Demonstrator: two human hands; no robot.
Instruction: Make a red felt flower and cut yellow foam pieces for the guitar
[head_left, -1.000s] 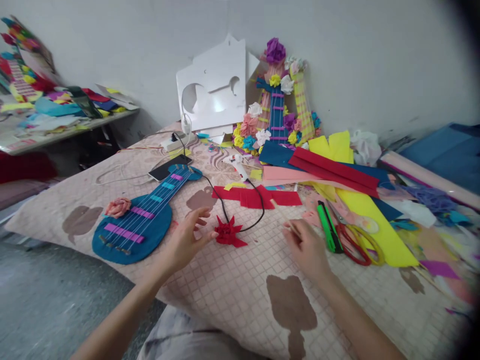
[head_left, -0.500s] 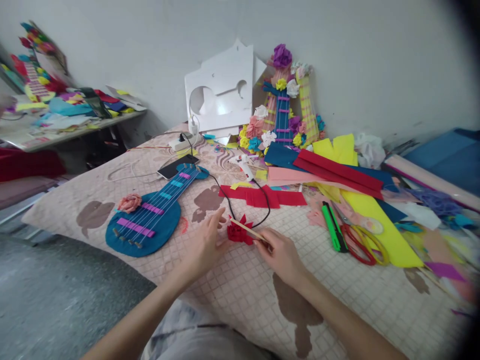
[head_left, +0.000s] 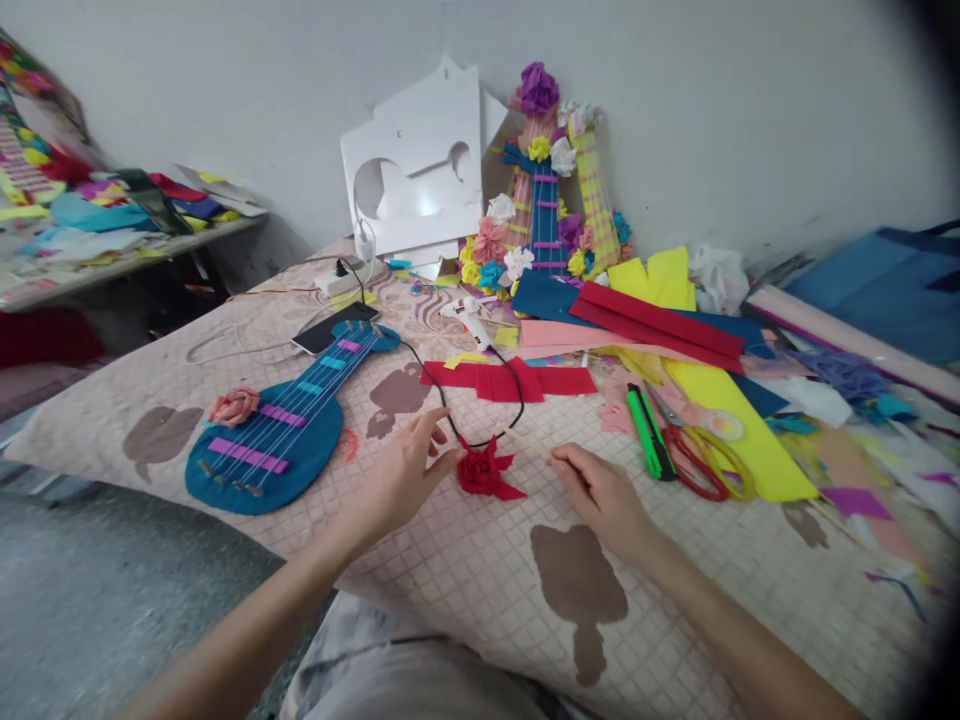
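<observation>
A small red felt flower (head_left: pixel 486 470) lies on the patterned bedspread (head_left: pixel 465 580) between my two hands. My left hand (head_left: pixel 409 472) rests just left of it, fingers apart, fingertips close to its petals. My right hand (head_left: pixel 600 492) is to the right, fingers pinched on a thin wooden stick (head_left: pixel 529 443) whose tip points toward the flower. A black cable (head_left: pixel 480 400) loops behind the flower.
A blue felt guitar (head_left: pixel 289 425) with a pink rose lies at left by a phone (head_left: pixel 334 328). A glue gun (head_left: pixel 469 318), red felt strips (head_left: pixel 510 380), a green cutter (head_left: pixel 646 430), red scissors (head_left: pixel 709 465) and stacked felt sheets (head_left: pixel 660 325) crowd the right.
My right hand drew back to the right with the stick, off the red flower. The left hand stays beside the flower. The camera view shifted slightly.
</observation>
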